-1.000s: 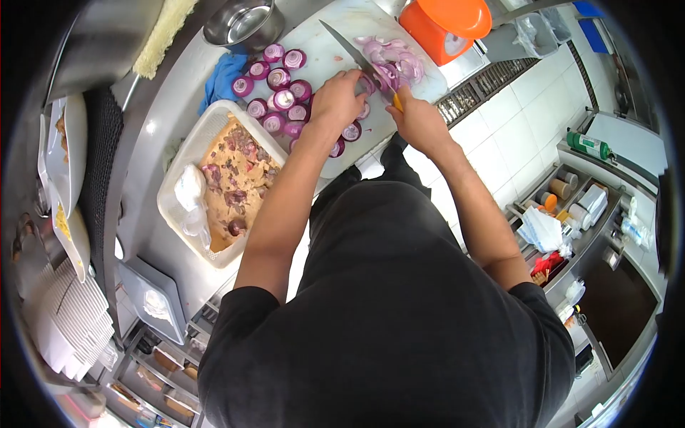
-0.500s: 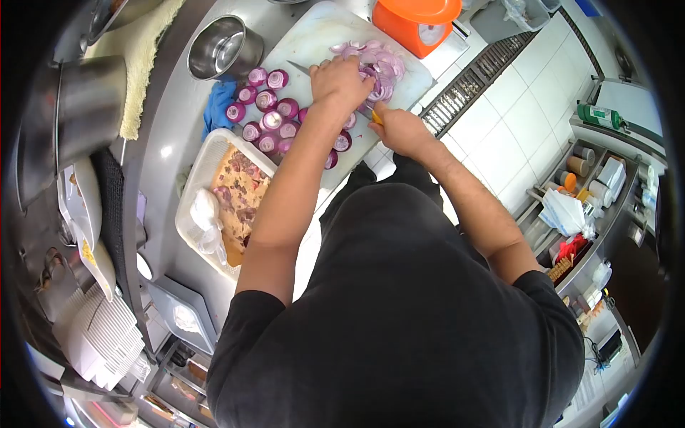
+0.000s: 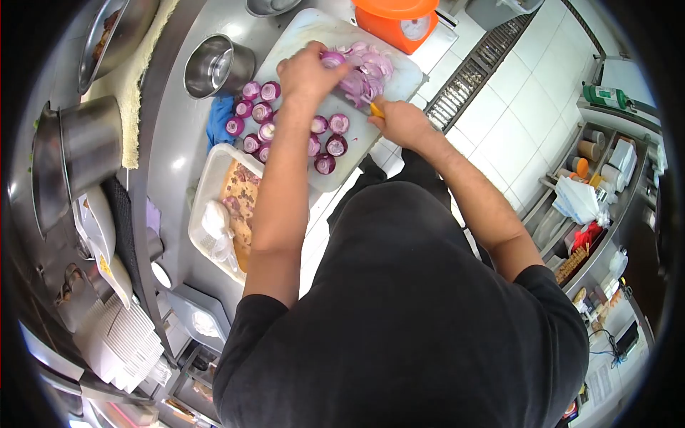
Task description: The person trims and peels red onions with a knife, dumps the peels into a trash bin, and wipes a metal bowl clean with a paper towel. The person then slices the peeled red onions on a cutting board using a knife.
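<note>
A board (image 3: 314, 27) lies on the steel table (image 3: 170, 135), left of tiled floor (image 3: 510, 96). The right grip (image 3: 408, 125) clamps a knife (image 3: 377, 110); the left grip (image 3: 307, 77), an onion (image 3: 331, 60).

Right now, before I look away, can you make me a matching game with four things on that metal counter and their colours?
Things
1. scale
2. knife handle
3. cutting board
4. sliced onion

Colours
A. yellow
B. pale purple, in a heap
C. orange
D. whitish

Right pairs: 1-C, 2-A, 3-D, 4-B
</note>
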`<state>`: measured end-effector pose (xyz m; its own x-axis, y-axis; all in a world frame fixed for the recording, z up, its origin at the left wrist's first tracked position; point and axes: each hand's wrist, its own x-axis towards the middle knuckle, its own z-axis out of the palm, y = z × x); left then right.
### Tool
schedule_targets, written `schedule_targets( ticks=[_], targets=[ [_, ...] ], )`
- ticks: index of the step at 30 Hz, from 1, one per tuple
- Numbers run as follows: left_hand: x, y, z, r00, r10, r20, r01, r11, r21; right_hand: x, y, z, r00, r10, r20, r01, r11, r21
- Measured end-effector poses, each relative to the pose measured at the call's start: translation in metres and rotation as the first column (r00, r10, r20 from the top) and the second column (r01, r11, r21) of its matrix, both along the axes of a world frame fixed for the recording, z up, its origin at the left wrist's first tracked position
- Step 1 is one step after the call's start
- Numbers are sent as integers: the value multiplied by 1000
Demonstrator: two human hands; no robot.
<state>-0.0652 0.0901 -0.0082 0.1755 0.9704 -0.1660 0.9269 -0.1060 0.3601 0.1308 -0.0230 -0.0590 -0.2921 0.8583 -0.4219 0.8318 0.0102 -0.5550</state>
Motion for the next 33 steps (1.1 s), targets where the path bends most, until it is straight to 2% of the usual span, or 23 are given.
schedule_targets(
  ticks=[2,3,6,7,10,14,17,23,26,28,30,33],
  targets=[
    [-19,-7,2,965,88,249,-110,991,76,2,3,5,999,-38,19,38,999,-4],
    [-23,-14,1,940,142,310,-160,987,34,3,5,7,998,-55,32,55,998,1],
    [-30,-43,-44,934,45,355,-107,982,157,0,8,14,994,-86,64,85,996,19],
    [-24,-53,-41,965,96,243,-99,995,2,-2,6,14,993,-96,69,94,995,30],
    [-21,-78,-62,985,-29,169,-10,975,221,-7,2,14,991,-101,82,97,994,59],
    [-26,-81,-69,971,-1,241,-69,957,283,-15,1,19,993,-58,103,48,994,96],
    [-31,-75,-65,955,84,283,-97,995,33,-21,5,21,992,-3,130,-6,997,71],
    [-34,-72,-62,959,52,280,-56,998,5,-24,11,56,969,108,222,-137,983,119],
    [-34,-73,-65,954,55,293,-70,997,39,-27,4,59,969,90,231,-112,990,86],
    [-37,-73,-65,948,54,314,-66,997,28,-35,3,21,981,43,191,-63,993,99],
    [-39,-75,-64,945,53,322,-59,998,8,-40,4,9,986,23,168,-38,995,89],
    [-40,-75,-65,950,39,310,-40,999,-5,-40,14,24,985,50,164,-64,995,82]
  ],
)
